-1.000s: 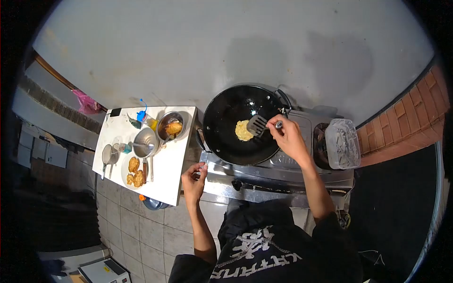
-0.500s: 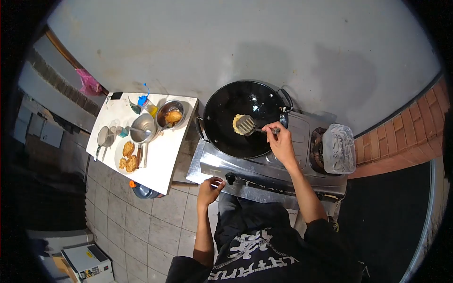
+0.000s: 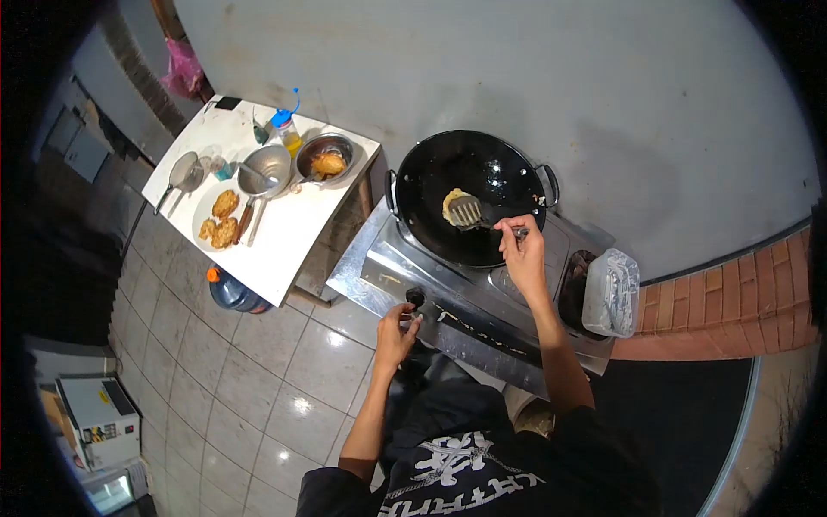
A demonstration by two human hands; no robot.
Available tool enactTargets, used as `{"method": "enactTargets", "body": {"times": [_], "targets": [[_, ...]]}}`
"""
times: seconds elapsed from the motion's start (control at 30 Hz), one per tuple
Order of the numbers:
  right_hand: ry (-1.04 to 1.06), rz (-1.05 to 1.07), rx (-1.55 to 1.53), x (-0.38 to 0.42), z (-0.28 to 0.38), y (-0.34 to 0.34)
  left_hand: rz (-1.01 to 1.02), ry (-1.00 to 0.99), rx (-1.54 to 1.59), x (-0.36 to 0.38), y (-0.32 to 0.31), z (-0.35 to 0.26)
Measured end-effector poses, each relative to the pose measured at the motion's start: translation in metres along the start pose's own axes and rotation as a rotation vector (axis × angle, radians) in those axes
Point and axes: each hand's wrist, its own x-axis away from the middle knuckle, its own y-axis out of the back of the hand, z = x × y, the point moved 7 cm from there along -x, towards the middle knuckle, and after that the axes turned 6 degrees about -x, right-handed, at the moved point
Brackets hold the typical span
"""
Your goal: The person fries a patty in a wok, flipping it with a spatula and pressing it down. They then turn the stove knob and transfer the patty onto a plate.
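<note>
My right hand (image 3: 522, 250) is closed around the handle of a slotted spatula (image 3: 466, 212). The spatula's head lies over a pale yellow fritter (image 3: 450, 201), covering part of it, inside a black wok (image 3: 431, 164). The wok sits on a steel gas stove (image 3: 413, 264). At the front of the stove is a black knob (image 3: 415, 296). Just below it my left hand (image 3: 396, 338) holds nothing, its fingertips right at the knob and its thumb apart from the fingers.
A white table (image 3: 284, 246) stands left of the stove. On it are a plate (image 3: 204, 209) of browned fritters, a steel bowl (image 3: 349, 148) with fried food, a pot (image 3: 269, 159), a strainer (image 3: 186, 172) and an oil bottle (image 3: 289, 133). A plastic container (image 3: 612, 294) sits at the stove's right.
My left hand has moved up and right, closer to the knob. The spatula stays over the fritter in my right hand. The camera view has turned and shifted.
</note>
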Motion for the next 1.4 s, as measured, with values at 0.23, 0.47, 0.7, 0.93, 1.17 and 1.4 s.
{"method": "enactTargets", "body": {"times": [0.23,0.47,0.7,0.93,1.17,1.4], "targets": [[-0.022,0.010,-0.059,-0.008,-0.003,0.012,-0.020,0.054,0.093,0.038,0.001,0.009],[0.007,0.045,0.031,0.001,0.018,0.005,-0.175,0.040,0.084,0.059,0.010,0.014],[0.008,0.073,0.161,-0.001,0.031,0.003,-0.390,-0.032,0.146,0.027,0.012,0.018],[0.027,0.083,0.263,0.003,0.041,-0.006,-0.416,-0.103,0.137,0.006,-0.006,0.020],[0.049,0.084,0.281,-0.001,0.039,-0.006,-0.512,-0.092,0.153,0.000,-0.006,0.018],[0.059,0.082,0.294,0.000,0.037,-0.003,-0.578,-0.069,0.157,0.002,-0.007,0.019]]}}
